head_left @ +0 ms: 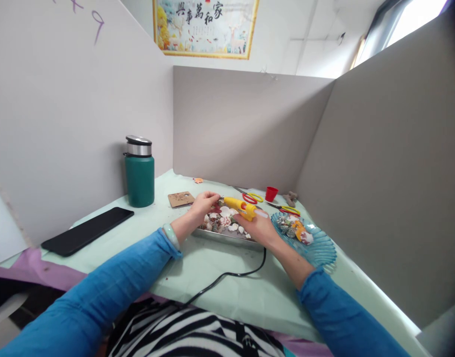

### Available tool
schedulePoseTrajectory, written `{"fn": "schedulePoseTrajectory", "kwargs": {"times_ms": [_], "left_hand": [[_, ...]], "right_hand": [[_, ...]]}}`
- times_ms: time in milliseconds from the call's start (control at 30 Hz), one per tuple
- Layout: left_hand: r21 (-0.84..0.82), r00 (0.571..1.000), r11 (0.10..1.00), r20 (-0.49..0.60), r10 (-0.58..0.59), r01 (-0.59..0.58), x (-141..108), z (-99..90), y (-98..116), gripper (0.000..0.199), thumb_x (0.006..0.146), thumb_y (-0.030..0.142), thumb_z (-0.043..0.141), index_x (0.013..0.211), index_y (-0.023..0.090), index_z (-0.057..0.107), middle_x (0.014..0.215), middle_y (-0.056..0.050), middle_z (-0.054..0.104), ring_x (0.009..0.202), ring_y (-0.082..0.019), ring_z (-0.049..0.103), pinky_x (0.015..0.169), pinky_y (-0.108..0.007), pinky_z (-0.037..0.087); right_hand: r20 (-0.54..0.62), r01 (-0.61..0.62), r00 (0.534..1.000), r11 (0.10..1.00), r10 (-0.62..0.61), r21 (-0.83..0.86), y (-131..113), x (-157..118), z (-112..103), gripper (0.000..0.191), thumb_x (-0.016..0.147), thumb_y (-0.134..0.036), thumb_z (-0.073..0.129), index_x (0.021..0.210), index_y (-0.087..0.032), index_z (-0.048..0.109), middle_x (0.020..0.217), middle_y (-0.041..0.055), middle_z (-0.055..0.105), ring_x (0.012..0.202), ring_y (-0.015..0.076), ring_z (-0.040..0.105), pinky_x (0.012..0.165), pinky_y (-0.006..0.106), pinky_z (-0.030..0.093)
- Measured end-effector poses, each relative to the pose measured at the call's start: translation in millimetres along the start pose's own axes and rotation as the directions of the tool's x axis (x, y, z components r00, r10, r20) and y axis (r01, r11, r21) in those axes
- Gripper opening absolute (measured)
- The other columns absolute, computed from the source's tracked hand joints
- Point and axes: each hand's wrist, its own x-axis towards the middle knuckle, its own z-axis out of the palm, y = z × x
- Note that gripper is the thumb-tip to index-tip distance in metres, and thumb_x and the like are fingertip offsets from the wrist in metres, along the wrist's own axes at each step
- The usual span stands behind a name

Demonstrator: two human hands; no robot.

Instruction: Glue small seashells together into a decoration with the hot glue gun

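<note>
Grey partitions (245,124), white wall (279,34), gold-bordered picture (208,32), bright window (411,22) upper right

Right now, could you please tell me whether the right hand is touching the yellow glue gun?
Touching. The head view shows the right hand gripping the yellow glue gun near its rear end, without a visible gap.

Hands (259,227), yellow glue gun (236,203), shells (226,222) in tray (227,239)

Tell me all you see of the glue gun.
The glue gun is yellow, plastic-looking, with a red patch and a pale stick jutting from its rear. The right hand holds it above the tray, tip toward the left hand; whether they touch is unclear. A black cord emerges below the right hand; any join is hidden.
</note>
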Motion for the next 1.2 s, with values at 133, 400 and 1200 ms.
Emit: {"fn": "schedulePoseTrajectory", "kwargs": {"times_ms": [133, 400, 1200], "left_hand": [[0.028, 1.000, 1.000, -0.002, 0.008, -0.008, -0.3, 0.2, 0.4, 0.010, 0.074, 0.017, 0.062, 0.074, 0.012, 0.054, 0.054, 0.002, 0.053, 0.047, -0.009, 0.054, 0.053, -0.026, 0.052], [0.052, 1.000, 0.998, 0.009, 0.024, -0.025, 2.9, -1.1, -2.9, 0.009, 0.076, 0.017, 0.060, 0.074, 0.012, 0.053, 0.055, 0.002, 0.053, 0.048, -0.010, 0.054, 0.053, -0.027, 0.052], [-0.059, 0.998, 0.998, 0.055, 0.032, -0.028, -1.1, -0.9, -1.4, 0.011, 0.076, 0.017, 0.062, 0.074, 0.011, 0.053, 0.067, -0.001, 0.051, 0.060, -0.009, 0.055, 0.060, -0.031, 0.056]], "right_hand": [[0.020, -0.016, 1.000, 1.000, 0.015, 0.005, 0.8, 0.0, -0.1, 0.026, 0.073, -0.043, 0.055, 0.083, -0.020, 0.063, 0.069, 0.0004, 0.064, 0.060, 0.0150, 0.057, 0.053, 0.023, 0.038], [0.009, -0.006, 1.000, 1.000, 0.006, -0.008, 0.7, -0.2, 0.2, 0.029, 0.073, -0.044, 0.056, 0.085, -0.019, 0.064, 0.069, 0.0010, 0.064, 0.061, 0.0153, 0.056, 0.055, 0.024, 0.039], [-0.008, 0.000, 1.000, 1.000, 0.000, 0.019, 3.8, -1.0, 1.9, 0.029, 0.072, -0.046, 0.055, 0.084, -0.020, 0.064, 0.070, 0.0012, 0.063, 0.061, 0.0160, 0.056, 0.055, 0.024, 0.040]]}}
